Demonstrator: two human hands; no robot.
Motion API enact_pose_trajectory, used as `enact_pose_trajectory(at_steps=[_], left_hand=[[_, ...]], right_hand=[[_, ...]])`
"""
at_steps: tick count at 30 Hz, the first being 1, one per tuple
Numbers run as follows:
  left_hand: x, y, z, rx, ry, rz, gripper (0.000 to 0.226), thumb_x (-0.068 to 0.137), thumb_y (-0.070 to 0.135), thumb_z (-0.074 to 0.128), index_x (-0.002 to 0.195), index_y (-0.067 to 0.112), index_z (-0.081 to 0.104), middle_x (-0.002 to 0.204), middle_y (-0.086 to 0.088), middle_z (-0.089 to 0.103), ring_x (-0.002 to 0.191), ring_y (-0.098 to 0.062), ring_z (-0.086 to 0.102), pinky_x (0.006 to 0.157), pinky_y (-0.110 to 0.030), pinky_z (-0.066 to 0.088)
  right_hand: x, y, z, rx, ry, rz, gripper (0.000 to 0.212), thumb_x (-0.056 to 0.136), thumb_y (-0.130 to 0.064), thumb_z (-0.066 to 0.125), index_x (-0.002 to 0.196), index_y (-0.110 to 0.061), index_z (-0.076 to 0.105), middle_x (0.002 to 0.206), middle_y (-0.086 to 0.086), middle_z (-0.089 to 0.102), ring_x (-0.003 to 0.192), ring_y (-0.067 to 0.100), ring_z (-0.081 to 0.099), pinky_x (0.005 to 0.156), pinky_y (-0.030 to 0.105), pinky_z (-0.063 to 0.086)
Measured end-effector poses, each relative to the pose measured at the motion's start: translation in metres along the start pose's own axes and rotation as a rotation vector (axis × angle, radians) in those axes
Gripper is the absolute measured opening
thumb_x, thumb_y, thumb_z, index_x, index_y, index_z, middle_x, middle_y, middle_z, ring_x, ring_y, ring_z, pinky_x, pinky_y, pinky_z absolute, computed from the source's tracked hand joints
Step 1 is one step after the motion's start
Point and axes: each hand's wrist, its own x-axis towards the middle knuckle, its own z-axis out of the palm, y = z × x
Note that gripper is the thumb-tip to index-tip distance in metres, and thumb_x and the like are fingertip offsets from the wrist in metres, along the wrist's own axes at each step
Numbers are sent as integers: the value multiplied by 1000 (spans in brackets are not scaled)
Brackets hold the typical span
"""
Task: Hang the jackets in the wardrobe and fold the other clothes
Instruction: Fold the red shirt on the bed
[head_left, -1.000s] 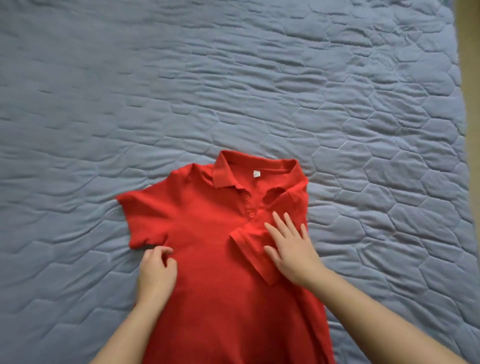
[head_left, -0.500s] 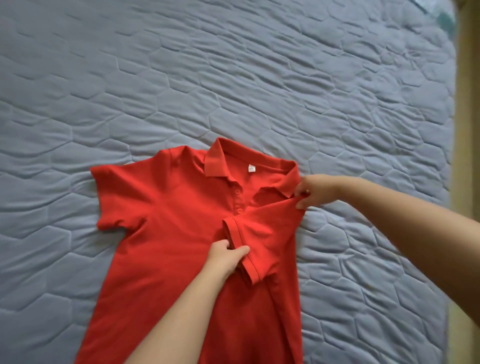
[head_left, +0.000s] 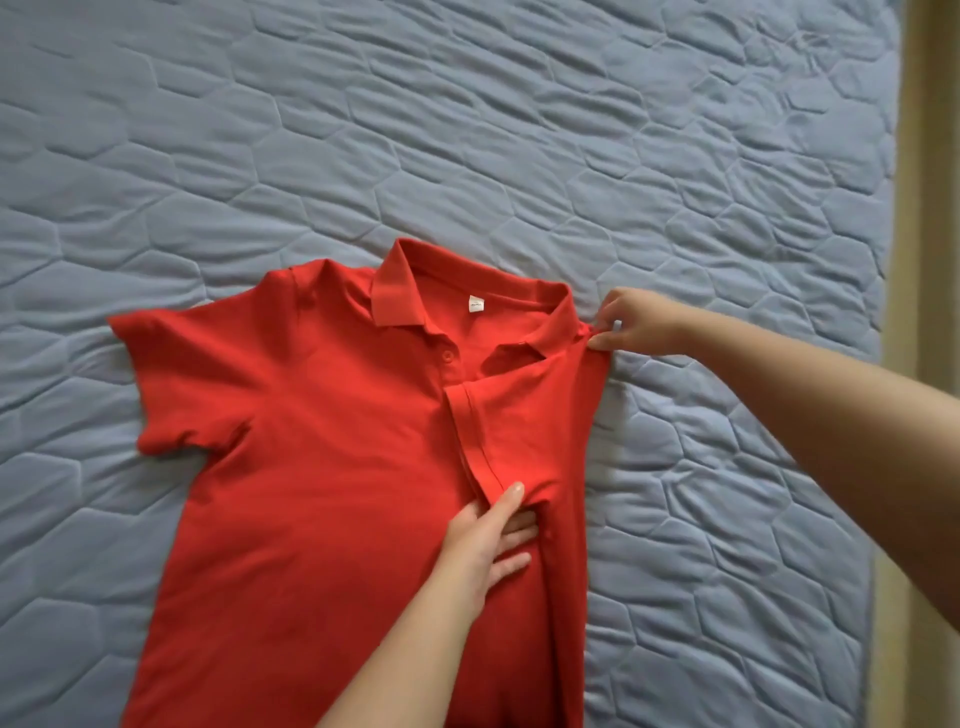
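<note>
A red polo shirt (head_left: 322, 467) lies front-up on a blue-grey quilted bedspread (head_left: 467, 130), collar (head_left: 395, 296) away from the person and its lower part running out of the bottom of the view. Its right-hand side is folded inward, so that one short sleeve (head_left: 519, 415) lies slanting across the chest with its cuff beside the button placket. The right hand (head_left: 636, 322) is at the top corner of that fold, just beside the collar's end, thumb and fingertips nipped together on the fabric of the shoulder. The left hand (head_left: 480, 551) lies on the shirt at the lower end of the folded sleeve, fingers straight and spread flat against the cloth, the thumb (head_left: 506, 499) pointing up along the cuff's end; the fingertips reach the fold's edge, and whether they slip under it cannot be told. The other sleeve (head_left: 182, 374) is spread out flat to the left. A white label (head_left: 476, 304) shows inside the neck. Bedspread stretches wide beyond the collar and to the left; on the right it ends at a beige strip (head_left: 930, 260), well apart from the shirt's folded edge
</note>
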Motion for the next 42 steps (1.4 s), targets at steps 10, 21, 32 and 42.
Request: enact_pose_trajectory(at_steps=[10, 21, 32, 42], left_hand=[[15, -41, 69, -55, -133, -105, 23, 88, 30, 65, 108, 19, 61, 101, 2, 70, 90, -12, 66, 70, -30, 53], [9, -22, 18, 290, -136, -158, 30, 100, 34, 37, 88, 17, 59, 81, -1, 68, 68, -13, 66, 60, -22, 46], [-31, 105, -190, 293, 862, 547, 11, 85, 21, 63, 83, 12, 58, 80, -9, 67, 73, -22, 66, 68, -33, 47], [-30, 155, -222, -254, 498, 395, 9, 85, 11, 63, 78, 15, 59, 69, 0, 60, 52, -12, 57, 47, -19, 42]], right_hand=[[8, -4, 9, -312, -118, 75, 27, 91, -30, 55, 106, -13, 69, 113, 13, 52, 114, 27, 50, 93, 41, 46], [-21, -35, 48, -239, 454, 177, 26, 88, -22, 53, 112, -15, 59, 118, 9, 53, 110, 32, 49, 86, 42, 37], [19, -198, 95, -144, 427, -154, 24, 82, -18, 51, 105, -18, 59, 110, 2, 54, 105, 26, 51, 82, 39, 36], [133, -288, 34, 71, 141, -201, 62, 77, -9, 60, 138, -18, 48, 132, 8, 56, 105, 24, 60, 87, 28, 47]])
